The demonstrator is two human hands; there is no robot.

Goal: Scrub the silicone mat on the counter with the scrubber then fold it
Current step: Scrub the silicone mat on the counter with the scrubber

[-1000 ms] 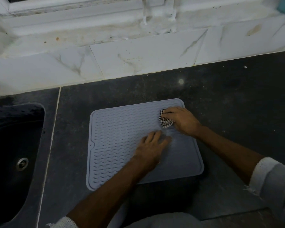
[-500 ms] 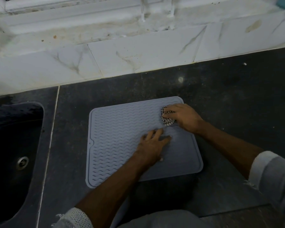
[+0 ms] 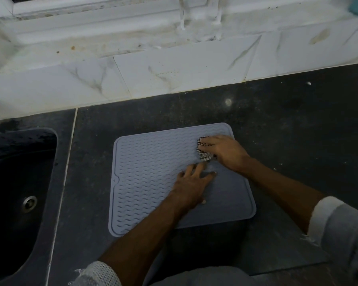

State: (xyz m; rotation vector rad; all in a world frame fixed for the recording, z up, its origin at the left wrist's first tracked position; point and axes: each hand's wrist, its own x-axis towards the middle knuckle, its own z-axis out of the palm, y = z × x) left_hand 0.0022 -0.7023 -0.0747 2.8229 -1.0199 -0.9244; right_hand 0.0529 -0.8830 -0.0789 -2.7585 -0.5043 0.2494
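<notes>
The silicone mat (image 3: pixel 153 178) lay flat on the counter (image 3: pixel 287 131), near its middle. The sink (image 3: pixel 17 182) was set into the counter well to the left of the mat. Behind the counter, along the far edge, ran the tiled backsplash (image 3: pixel 174 73). The scrubber (image 3: pixel 204 149) sat on the mat's far right corner under the right hand (image 3: pixel 225 151). The left hand (image 3: pixel 192 186) rested on the mat just nearer, right of its centre.

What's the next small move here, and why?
Probably drag the scrubber leftward across the silicone mat. The right hand grips it at the far right corner, the ridged area to the left lies uncovered, and the left hand presses the mat flat.
</notes>
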